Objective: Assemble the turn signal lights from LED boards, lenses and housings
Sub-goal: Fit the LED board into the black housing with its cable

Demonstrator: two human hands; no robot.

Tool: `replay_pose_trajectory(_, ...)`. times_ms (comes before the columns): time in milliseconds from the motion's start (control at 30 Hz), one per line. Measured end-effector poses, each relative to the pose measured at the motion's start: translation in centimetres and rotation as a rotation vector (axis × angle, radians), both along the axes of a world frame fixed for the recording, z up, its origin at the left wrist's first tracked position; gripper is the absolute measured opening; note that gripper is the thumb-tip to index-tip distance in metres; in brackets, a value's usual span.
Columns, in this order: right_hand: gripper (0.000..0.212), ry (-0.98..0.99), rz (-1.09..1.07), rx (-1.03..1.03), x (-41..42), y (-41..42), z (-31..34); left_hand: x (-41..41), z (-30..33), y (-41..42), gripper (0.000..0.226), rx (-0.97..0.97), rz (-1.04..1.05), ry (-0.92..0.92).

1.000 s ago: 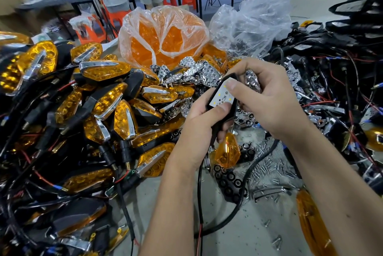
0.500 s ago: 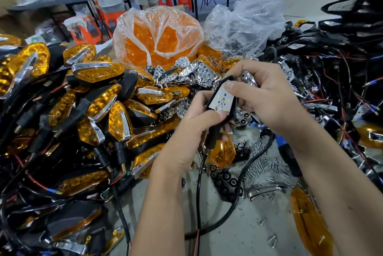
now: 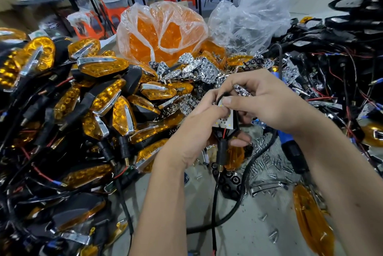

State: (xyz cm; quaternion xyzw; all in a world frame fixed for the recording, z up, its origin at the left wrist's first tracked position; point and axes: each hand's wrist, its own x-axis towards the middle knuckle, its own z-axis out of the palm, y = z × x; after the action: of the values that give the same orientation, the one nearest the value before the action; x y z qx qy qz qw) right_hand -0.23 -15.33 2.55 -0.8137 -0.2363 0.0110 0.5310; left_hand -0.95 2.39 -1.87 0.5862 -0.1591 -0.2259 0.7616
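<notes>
Your left hand (image 3: pixel 196 129) and right hand (image 3: pixel 267 106) meet at centre, fingers (image 3: pixel 238 101) curled and pinching, both forearms angled inward.

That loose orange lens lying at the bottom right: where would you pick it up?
Pinch the orange lens across its narrow width near the middle, coming from above. It lies flat and long on the table, apart from the hands, so both long edges look exposed.
</notes>
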Motion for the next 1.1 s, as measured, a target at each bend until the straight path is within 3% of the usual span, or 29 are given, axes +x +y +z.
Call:
replay_pose_trajectory(467, 0.015, -0.008, -0.055, 0.056, 0.6, 0.7, -0.8, -0.4, 0.5, -1.3, 0.031, 0.067, 0.199, -0.154)
replay_pose_trajectory(567, 0.029, 0.005, -0.14, 0.272, 0.5, 1.1, -1.0, -0.2, 0.4, -1.2, 0.03, 0.02, 0.254, -0.122)
replay_pose_trajectory(667, 0.048, 0.009, -0.257, 0.342, 1.1, 0.8, -1.0, -0.1, 0.5, -0.9, 0.027, -0.041, 0.303, -0.066)
replay_pose_trajectory(767, 0.036, 0.065, -0.251, 0.377, 1.2, 0.6, -0.8, -0.2, 0.6, -1.0, 0.027, -0.091, 0.326, 0.001)
replay_pose_trajectory(867, 0.042, 0.094, -0.165, 0.46, 1.0, 0.3, -0.8, -0.1, 0.7, -0.9, 0.026, -0.126, 0.343, 0.062)
replay_pose_trajectory(1000, 0.018, -0.089, -0.246, 0.44, 0.6, 0.6, -0.5, -0.1, 0.8, -0.6, 0.024, -0.184, 0.36, 0.113)
replay_pose_trajectory(1100, 0.017, -0.105, -0.312, 0.456, 0.7, 0.6, -0.6, -0.1, 0.9, -0.6, 0.022, -0.188, 0.378, 0.106)
